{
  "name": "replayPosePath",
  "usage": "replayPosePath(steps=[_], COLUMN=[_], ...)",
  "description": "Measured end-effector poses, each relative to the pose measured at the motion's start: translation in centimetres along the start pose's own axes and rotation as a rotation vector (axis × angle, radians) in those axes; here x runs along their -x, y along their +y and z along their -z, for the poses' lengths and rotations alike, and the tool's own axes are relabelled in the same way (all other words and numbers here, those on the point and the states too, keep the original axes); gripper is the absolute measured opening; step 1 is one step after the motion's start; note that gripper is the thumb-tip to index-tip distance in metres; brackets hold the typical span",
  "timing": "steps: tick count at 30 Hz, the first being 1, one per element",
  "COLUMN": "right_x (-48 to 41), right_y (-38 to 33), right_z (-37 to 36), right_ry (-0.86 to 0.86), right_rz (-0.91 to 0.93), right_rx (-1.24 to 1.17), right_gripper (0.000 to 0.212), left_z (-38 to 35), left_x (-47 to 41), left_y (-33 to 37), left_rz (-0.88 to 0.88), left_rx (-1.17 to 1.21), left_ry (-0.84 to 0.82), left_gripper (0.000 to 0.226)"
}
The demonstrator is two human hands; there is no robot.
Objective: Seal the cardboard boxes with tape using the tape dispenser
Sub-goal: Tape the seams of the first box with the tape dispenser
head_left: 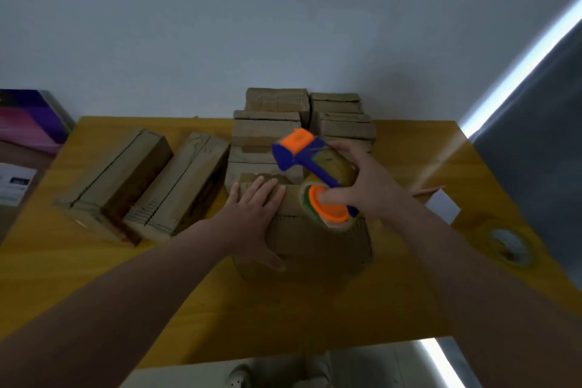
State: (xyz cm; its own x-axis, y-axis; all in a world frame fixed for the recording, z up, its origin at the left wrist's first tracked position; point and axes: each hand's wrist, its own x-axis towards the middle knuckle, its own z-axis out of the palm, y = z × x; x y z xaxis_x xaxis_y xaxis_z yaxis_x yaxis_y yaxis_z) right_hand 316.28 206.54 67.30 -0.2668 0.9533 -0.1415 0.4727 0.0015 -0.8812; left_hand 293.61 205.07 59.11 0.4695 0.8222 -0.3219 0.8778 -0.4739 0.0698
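Matt brown cardboard boxes [318, 239] sit on a smooth yellow wood-look table [283, 318]. The dispenser [310, 159] is glossy blue and orange plastic.

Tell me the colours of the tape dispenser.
Blue body with orange parts, on the tape dispenser in the right hand; head view.

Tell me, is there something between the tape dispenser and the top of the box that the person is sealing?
Nothing visible blocks it. The right hand holds the tape dispenser directly over the cardboard box. The left hand lies flat on the box top, beside the dispenser on the left, not under it.
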Motion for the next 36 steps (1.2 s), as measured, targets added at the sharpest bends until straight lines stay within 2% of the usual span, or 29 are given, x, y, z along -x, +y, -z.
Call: replayPosePath(steps=[4,11,15,16,18,20,21,22,24,26,29,32,36], right_x=[-0.7,-1.4,-1.3,-1.3,-1.3,-1.3,-1.4,-1.4,-1.5,-1.6,-1.7,-1.6,-1.7], right_y=[0.8,1.1,2.4,2.6,3.0,3.1,3.2,3.3,3.5,3.5,3.4,3.4,3.1], right_z=[-0.6,-0.2,0.6,0.8,1.0,1.0,1.0,1.0,1.0,1.0,1.0,1.1,0.9], right_ry=[-0.086,-0.213,-0.234,-0.241,-0.248,-0.252,-0.256,-0.260,-0.268,-0.278,-0.288,-0.298,-0.330], right_rz=[0.122,0.223,0.217,0.221,0.237,0.250,0.254,0.257,0.262,0.269,0.287,0.289,0.291], right_rx=[0.184,0.282,0.236,0.222,0.207,0.195,0.189,0.183,0.180,0.181,0.178,0.181,0.239], right_gripper=[0.076,0.076,0.076,0.077,0.078,0.077,0.077,0.077,0.077,0.077,0.076,0.077,0.083], left_z=[0.3,0.6,1.1,1.5,2.2,2.8,3.3,3.9,4.9,5.5,5.8,5.5,4.8], left_x=[0.1,0.4,1.4,1.8,2.3,2.4,2.4,2.4,2.3,2.3,2.1,2.0,1.8], left_y=[0.1,0.3,0.4,0.3,0.2,0.4,0.7,1.1,1.4,1.5,1.8,1.8,1.9], left_rz=[0.004,0.019,0.043,0.072,0.170,0.352,0.479,0.581,0.637,0.594,0.572,0.614,0.681], left_rx=[0.053,0.085,0.250,0.334,0.539,0.794,1.000,1.269,1.761,1.971,2.004,2.006,1.885], left_ry=[0.011,0.014,0.022,0.040,0.182,0.394,0.449,0.444,0.307,0.180,0.176,0.219,0.312], left_gripper=[0.134,0.128,0.122,0.113,0.077,0.033,0.022,0.023,0.031,0.032,0.019,0.018,0.015])
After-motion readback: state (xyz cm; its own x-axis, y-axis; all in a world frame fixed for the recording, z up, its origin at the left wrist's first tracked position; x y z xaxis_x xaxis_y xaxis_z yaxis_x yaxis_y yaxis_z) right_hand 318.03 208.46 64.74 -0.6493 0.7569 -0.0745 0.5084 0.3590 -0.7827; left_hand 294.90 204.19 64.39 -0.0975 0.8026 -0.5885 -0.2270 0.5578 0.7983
